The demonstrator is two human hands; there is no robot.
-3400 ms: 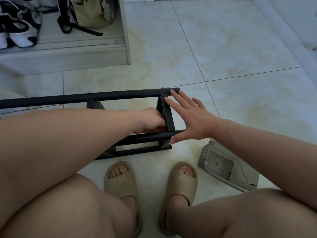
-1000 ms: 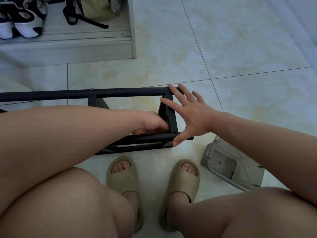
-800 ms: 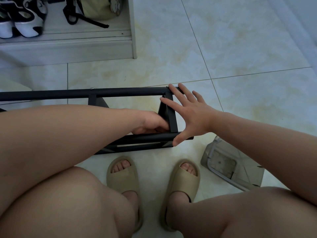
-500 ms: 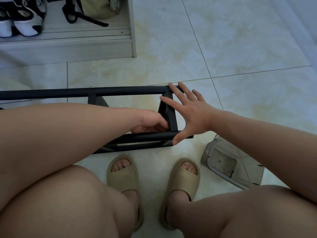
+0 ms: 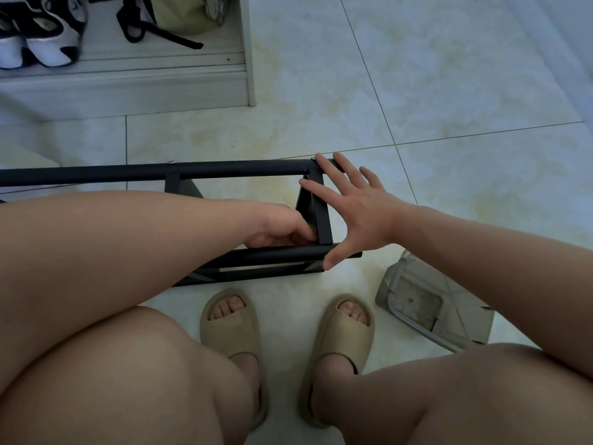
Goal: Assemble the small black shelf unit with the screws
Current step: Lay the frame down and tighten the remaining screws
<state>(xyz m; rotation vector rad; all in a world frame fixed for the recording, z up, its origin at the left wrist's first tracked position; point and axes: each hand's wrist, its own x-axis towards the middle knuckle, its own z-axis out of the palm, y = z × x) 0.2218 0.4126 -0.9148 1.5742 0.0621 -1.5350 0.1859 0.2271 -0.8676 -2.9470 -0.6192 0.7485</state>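
Observation:
The black shelf unit (image 5: pixel 224 170) lies on the tiled floor in front of my knees, its long rails running left to right. Small screw heads (image 5: pixel 171 162) show on the far rail. My left hand (image 5: pixel 282 228) reaches inside the frame, with its fingers curled at the joint of the right end upright (image 5: pixel 322 220) and the near rail. Whatever is under those fingers is hidden. My right hand (image 5: pixel 356 207) is spread flat against the outside of that end, fingertips on the far rail and thumb on the near rail.
A grey plastic tray-like part (image 5: pixel 426 303) lies on the floor to the right of my sandalled feet (image 5: pixel 231 322). A white low cabinet (image 5: pixel 128 88) at the back left holds sneakers (image 5: pixel 48 36) and a bag (image 5: pixel 183 14).
Both hands stay in the same place on the frame's right end. Only the view has shifted slightly.

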